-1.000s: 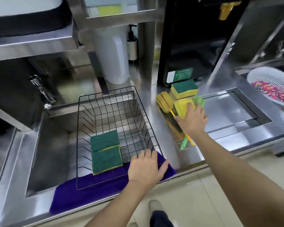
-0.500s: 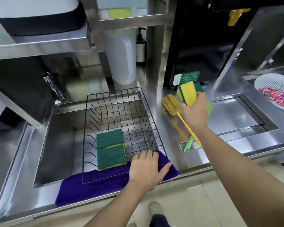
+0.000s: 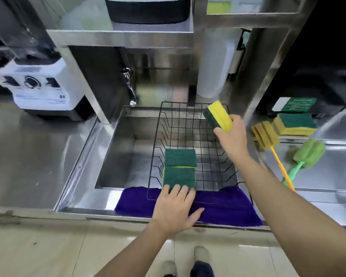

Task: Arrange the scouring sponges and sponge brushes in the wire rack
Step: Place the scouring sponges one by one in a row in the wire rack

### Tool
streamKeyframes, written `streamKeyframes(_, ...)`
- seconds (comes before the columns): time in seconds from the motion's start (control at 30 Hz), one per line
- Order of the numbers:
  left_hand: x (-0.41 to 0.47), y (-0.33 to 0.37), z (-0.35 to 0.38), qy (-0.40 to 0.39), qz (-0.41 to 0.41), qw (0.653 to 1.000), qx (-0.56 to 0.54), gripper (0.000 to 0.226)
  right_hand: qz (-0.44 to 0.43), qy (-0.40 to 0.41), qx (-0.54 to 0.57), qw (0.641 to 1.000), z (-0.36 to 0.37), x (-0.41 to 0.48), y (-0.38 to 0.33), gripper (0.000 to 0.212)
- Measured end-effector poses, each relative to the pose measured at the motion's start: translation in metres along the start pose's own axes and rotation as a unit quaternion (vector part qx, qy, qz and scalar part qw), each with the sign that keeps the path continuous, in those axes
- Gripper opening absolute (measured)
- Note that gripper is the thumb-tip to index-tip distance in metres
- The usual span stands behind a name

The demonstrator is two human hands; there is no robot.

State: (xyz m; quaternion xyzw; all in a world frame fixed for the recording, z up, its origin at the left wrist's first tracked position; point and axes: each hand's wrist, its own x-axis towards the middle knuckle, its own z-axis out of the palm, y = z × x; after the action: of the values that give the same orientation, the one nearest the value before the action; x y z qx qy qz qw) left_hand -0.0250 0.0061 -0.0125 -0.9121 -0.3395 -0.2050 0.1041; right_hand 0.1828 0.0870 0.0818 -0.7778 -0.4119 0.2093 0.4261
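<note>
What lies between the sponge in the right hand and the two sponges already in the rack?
In the head view, only bare black rack wire lies between the held sponge and the two racked sponges; nothing else sits there.

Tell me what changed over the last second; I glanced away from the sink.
The right hand lifted a sponge off the counter pile and carried it left, over the wire rack. The left hand slid left along the rack's front edge to the nearer of the two sponges in it. Those two sponges, both brushes and the purple cloth stayed put.
</note>
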Motion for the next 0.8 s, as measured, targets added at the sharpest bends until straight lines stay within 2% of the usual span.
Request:
streamKeyframes(0.1,-0.003,-0.004,-0.001,0.014,-0.008,1.000,-0.006,0.044,0.000,-0.040,0.000,0.999,0.015,0.000,-0.001,0.055)
streamKeyframes(0.2,-0.003,-0.003,-0.001,0.014,-0.012,1.000,-0.016,0.043,0.045,-0.072,0.047,0.995,0.026,0.001,0.000,0.060)
streamKeyframes(0.4,-0.003,-0.003,0.003,0.027,-0.017,0.999,-0.022,0.041,0.047,-0.109,0.067,0.991,0.038,0.015,0.006,0.035)
streamKeyframes(0.57,-0.002,-0.002,0.003,0.031,-0.012,0.999,-0.016,0.039,0.097,-0.125,0.126,0.979,0.052,0.030,0.007,0.053)
streamKeyframes(0.7,-0.002,-0.003,0.003,0.032,-0.008,0.999,-0.020,0.039,0.106,-0.122,0.120,0.980,0.068,0.041,0.007,0.033)
streamKeyframes(0.8,-0.003,-0.003,0.003,0.026,-0.002,0.999,-0.024,0.038,0.124,-0.124,0.104,0.979,0.084,0.046,0.014,0.029)
